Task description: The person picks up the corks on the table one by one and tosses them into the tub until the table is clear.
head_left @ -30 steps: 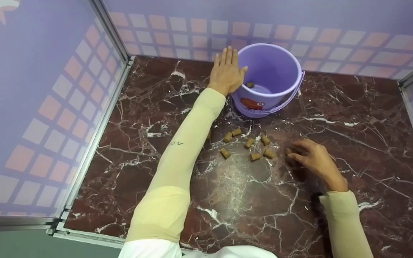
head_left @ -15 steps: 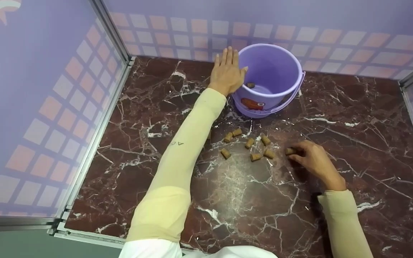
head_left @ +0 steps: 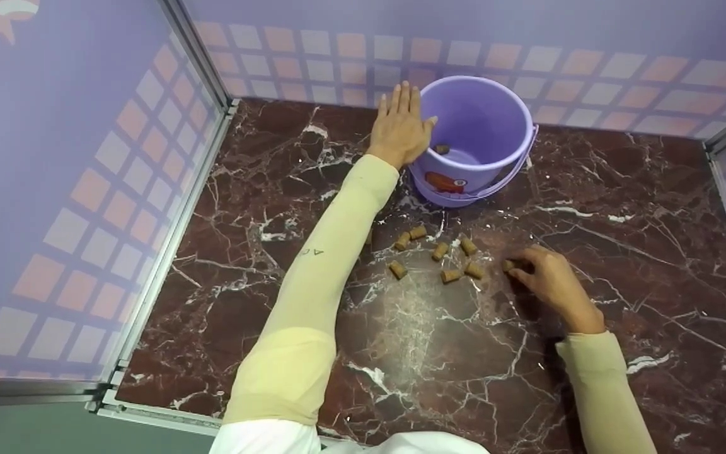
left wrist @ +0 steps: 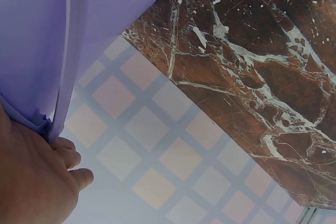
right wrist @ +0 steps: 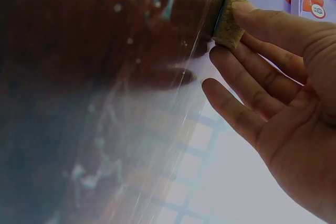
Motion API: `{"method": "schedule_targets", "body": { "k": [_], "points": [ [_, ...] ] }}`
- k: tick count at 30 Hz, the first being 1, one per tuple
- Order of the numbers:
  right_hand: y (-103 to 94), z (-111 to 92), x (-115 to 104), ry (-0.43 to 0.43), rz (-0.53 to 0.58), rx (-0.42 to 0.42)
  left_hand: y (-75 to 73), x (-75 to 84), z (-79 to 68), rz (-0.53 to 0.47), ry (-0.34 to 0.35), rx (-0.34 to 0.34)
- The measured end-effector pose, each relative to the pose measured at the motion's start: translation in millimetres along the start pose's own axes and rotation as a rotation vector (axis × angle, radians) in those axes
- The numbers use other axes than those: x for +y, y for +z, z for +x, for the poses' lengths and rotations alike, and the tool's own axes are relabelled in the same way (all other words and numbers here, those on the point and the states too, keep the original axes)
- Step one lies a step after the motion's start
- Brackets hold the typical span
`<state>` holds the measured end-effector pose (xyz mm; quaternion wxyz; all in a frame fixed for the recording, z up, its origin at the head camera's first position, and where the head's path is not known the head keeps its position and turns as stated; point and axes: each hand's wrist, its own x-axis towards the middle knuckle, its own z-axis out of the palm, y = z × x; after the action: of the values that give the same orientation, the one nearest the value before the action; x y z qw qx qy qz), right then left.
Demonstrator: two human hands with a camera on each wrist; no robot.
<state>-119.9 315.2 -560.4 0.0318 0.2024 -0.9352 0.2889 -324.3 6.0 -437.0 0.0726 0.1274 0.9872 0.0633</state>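
Observation:
My right hand (head_left: 555, 280) pinches a cork (right wrist: 229, 22) between thumb and fingers, low at the tabletop. The right wrist view shows the thumb on its side and the other fingers spread. My left hand (head_left: 399, 132) lies along the left side of the purple bucket (head_left: 448, 165), fingers straight and thumb at the rim. In the left wrist view, the left hand (left wrist: 39, 174) is beside the bucket's rim (left wrist: 67, 51). Inside the bucket lies one cork (head_left: 442, 149). Several loose corks (head_left: 440, 251) are scattered between the bucket and my right hand.
Dark red marbled tabletop (head_left: 451, 353) spreads under everything. Purple panels with pale squares (head_left: 350, 69) stand behind it and at both sides, with a metal frame (head_left: 167, 252) along the left edge. My left sleeve (head_left: 309, 277) crosses the table and partly covers another cork.
The right hand stays at nearly the same spot, its thumb and fingers shifting around the cork. The left hand and the bucket have not moved.

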Motion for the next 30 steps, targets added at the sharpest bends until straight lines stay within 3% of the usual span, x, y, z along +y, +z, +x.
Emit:
{"method": "schedule_targets", "body": {
  "k": [13, 30],
  "points": [
    [3.9, 2.1, -2.0, -0.053, 0.01, 0.04, -1.1, -2.2, -0.2, -0.025, -0.002, -0.004],
    [6.3, 3.4, -2.7, -0.01, 0.009, 0.025, 1.8, -5.9, -0.4, 0.014, 0.002, 0.017]
  ]
}}
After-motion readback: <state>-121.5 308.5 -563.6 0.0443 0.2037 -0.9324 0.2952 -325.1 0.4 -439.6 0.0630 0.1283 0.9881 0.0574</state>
